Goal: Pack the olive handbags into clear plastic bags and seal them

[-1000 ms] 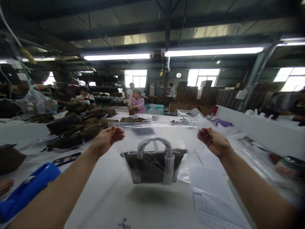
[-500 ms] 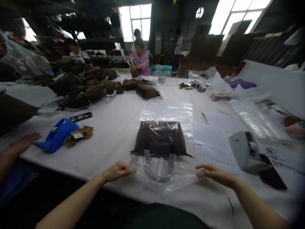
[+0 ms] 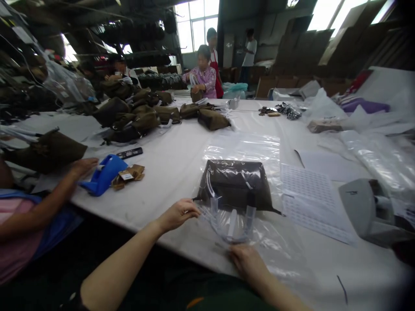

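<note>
My brown handbag (image 3: 235,185) in its clear plastic bag (image 3: 243,147) lies with the long side along the near edge of the tabletop (image 3: 168,172), handles toward me — my right grip (image 3: 246,261), spread on the bag, is nearer than my left grip (image 3: 177,214), which is curled — pinching or not, I cannot tell.

Bare table (image 3: 162,185) past left hand (image 3: 177,214), wrapped handbag (image 3: 235,185) blocking ahead, paper (image 3: 308,194) probably passable

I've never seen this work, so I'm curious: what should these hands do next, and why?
Probably the right hand should smooth the clear bag over the handles, since they lie toward the person, close to both hands, while the handbag sits flat inside it.
</note>
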`<state>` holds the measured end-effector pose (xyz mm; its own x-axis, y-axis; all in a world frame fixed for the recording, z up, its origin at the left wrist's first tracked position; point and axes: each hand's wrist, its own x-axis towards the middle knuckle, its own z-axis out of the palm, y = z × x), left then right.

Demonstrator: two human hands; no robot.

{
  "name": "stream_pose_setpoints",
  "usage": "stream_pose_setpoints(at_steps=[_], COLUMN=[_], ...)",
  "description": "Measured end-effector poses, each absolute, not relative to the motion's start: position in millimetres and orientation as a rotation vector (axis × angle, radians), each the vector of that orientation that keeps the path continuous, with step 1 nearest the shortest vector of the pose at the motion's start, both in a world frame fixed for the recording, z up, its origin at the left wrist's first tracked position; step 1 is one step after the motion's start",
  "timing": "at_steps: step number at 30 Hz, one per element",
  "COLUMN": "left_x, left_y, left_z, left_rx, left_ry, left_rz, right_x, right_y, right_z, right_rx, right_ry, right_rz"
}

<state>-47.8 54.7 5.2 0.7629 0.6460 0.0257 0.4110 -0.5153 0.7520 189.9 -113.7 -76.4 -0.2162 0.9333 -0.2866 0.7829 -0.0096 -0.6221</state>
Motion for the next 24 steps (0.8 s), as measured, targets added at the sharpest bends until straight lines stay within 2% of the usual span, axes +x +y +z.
stream_pose_setpoints(at_steps=[3, 6, 13, 18, 21, 24], left_x=[-2.8, 40.6, 96.2, 113.6, 116.9, 118.4], left_y=[71.5, 77.5, 29.9, 9.2, 11.4, 22.0], left_z=[14.8, 1.7, -63.0, -87.2, -91.4, -96.4], left_rx=[2.392, 2.46, 2.26, 2.316, 2.445, 2.506], left_ry=[0.884, 1.053, 1.574, 1.664, 1.667, 1.664], left_rz=[0.462, 0.578, 0.885, 1.019, 1.114, 1.151], right_x=[192.8, 189.2, 181.7, 193.6, 261.4, 381.1], right_y=[-112.7, -112.1, -108.2, -126.1, -144.4, -158.3], right_z=[-89.6, -105.4, -126.6, -105.9, -77.5, -46.1], right_rx=[-1.696, -1.654, -1.546, -1.358, -1.178, -1.443], right_ry=[-1.497, -1.099, -0.865, -0.94, -1.229, -1.013], right_rz=[1.414, 1.653, 1.892, 1.986, 1.856, 1.21])
